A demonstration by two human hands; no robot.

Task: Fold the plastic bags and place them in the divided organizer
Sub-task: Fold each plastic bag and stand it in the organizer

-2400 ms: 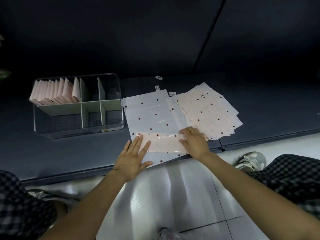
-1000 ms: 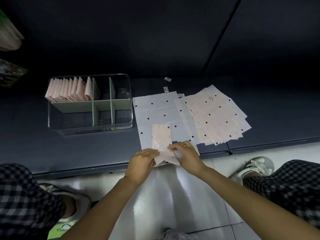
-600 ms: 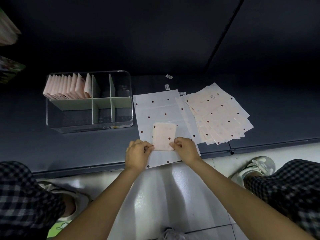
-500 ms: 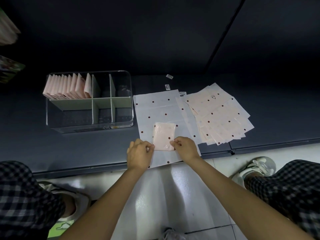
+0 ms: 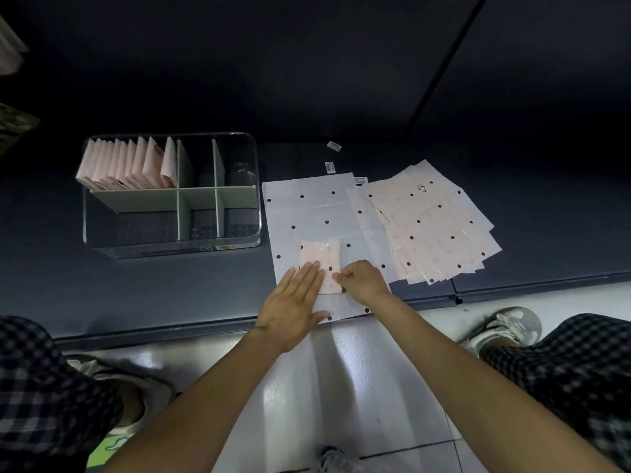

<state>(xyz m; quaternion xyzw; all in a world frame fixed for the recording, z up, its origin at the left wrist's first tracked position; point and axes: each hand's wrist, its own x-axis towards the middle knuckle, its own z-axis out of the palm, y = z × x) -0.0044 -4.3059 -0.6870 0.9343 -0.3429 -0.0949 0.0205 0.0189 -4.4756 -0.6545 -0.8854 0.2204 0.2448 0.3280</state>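
Observation:
A small folded pink dotted bag (image 5: 321, 257) lies on a flat white dotted bag (image 5: 314, 213) at the dark platform's front edge. My left hand (image 5: 295, 303) lies flat, straight fingers pressing the folded bag's left side. My right hand (image 5: 362, 279) pinches the folded bag's lower right edge with curled fingers. A fanned stack of unfolded pink bags (image 5: 433, 230) lies to the right. The clear divided organizer (image 5: 102, 240) stands at the left; several folded bags (image 5: 126, 163) stand upright in its back-left compartment.
Small barcode stickers (image 5: 330, 167) lie behind the flat bags. The organizer's other compartments (image 5: 201, 169) look bare. The platform's front edge (image 5: 153, 331) drops to a glossy white floor, where my checkered trouser legs and shoes (image 5: 502, 327) sit on both sides.
The long folded strip was turned and folded into a small rectangle. In the last half second my left hand went from curled fingers at the bag's corner to flat on it.

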